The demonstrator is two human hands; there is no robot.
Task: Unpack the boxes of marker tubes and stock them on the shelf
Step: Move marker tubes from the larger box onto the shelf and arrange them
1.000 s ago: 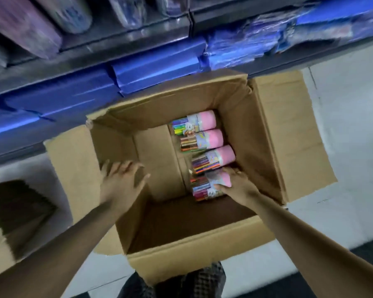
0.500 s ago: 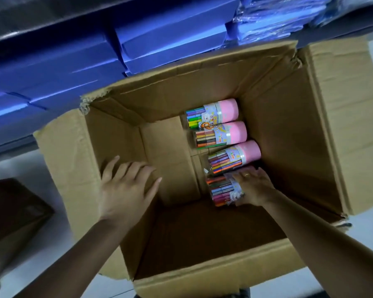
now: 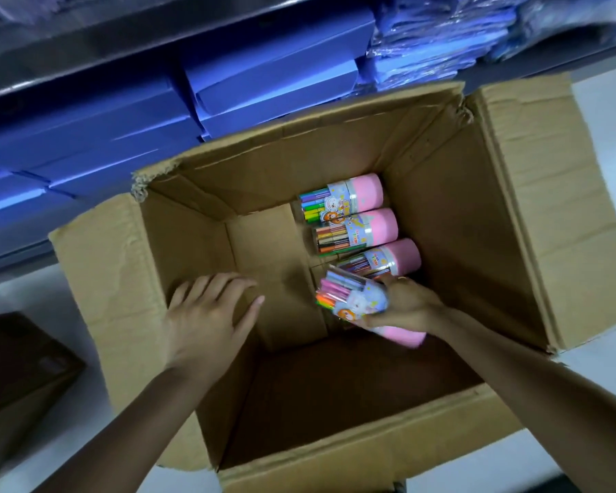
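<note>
A large open cardboard box (image 3: 441, 215) stands on the floor below me. Three marker tubes with pink caps lie side by side on its bottom: the far one (image 3: 342, 199), the middle one (image 3: 356, 231) and the near one (image 3: 388, 257). My right hand (image 3: 406, 304) grips a fourth marker tube (image 3: 356, 304), lifted off the bottom and tilted, its pink cap pointing toward me. My left hand (image 3: 207, 318) rests flat, fingers spread, on the box's left wall and flap.
A shelf (image 3: 86, 58) runs behind the box, stacked with blue boxes (image 3: 271, 80) and blue wrapped packs (image 3: 441, 33). A dark brown box (image 3: 18, 371) sits on the pale floor at the left. The box's right flap (image 3: 562, 208) hangs outward.
My right hand has lifted the nearest tube off the box bottom and turned it so its cap points toward me. My left hand stays on the left wall.
</note>
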